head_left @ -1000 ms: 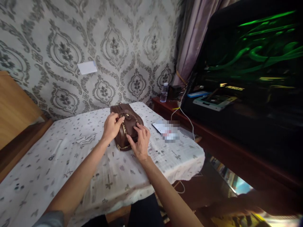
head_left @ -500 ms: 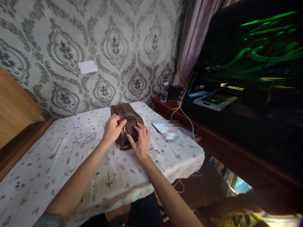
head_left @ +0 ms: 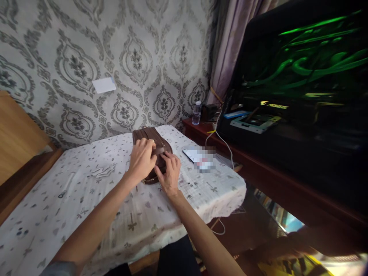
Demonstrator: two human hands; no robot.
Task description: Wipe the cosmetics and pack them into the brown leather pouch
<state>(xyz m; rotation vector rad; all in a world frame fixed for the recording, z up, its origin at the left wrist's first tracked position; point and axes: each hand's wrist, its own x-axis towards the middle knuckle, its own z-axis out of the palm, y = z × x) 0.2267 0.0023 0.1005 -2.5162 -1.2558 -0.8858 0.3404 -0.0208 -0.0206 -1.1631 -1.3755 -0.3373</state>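
Observation:
A brown leather bag [head_left: 143, 133] with gold-coloured zips lies on the patterned white tablecloth [head_left: 109, 214]. My left hand [head_left: 140, 159] is over its near-left side, with fingers bent inward by the zip and the strap on top. Whatever its fingertips pinch is hidden behind the hand. My right hand [head_left: 170, 173] grips the bag's near-right end, the thumb on the near part and the fingers on the right side. Between the two hands, part of the bag's front pocket shows.
A phone [head_left: 189, 155], partly pixelated, lies right of the bag. Behind it, a water bottle [head_left: 196, 113] and a white cable [head_left: 227, 145] are on a dark red desk [head_left: 188, 124]. A large dark screen [head_left: 301, 126] rises at right. Something white and crumpled [head_left: 103, 171] lies left.
My left hand has turned over and its fingers now curl down, covering the zip that showed before. My right hand stays at the bag's end. The view has shifted slightly.

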